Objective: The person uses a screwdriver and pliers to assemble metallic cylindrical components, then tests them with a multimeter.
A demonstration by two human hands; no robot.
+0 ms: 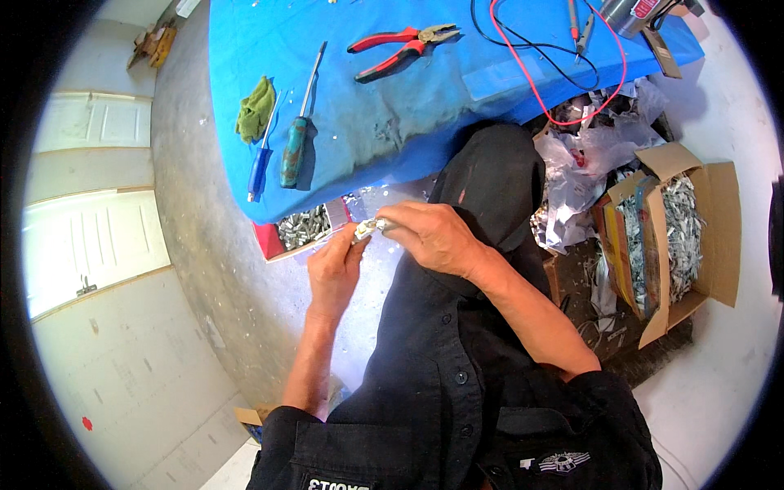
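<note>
My left hand and my right hand meet over my lap, just off the near edge of the blue-covered table. Between their fingertips is a small whitish and metallic piece, too small and too covered to name. Both hands are closed on it, the left from below and the right from its right side. Below the table's edge, beyond my left hand, an open box holds many small metal parts. On the cloth lie a green-handled screwdriver, a blue-handled screwdriver and red-handled pliers.
A crumpled green rag sits at the table's left. Red and black test leads trail near a metal cylinder at the far right. Right of my leg are plastic bags and a cardboard box full of silvery scraps.
</note>
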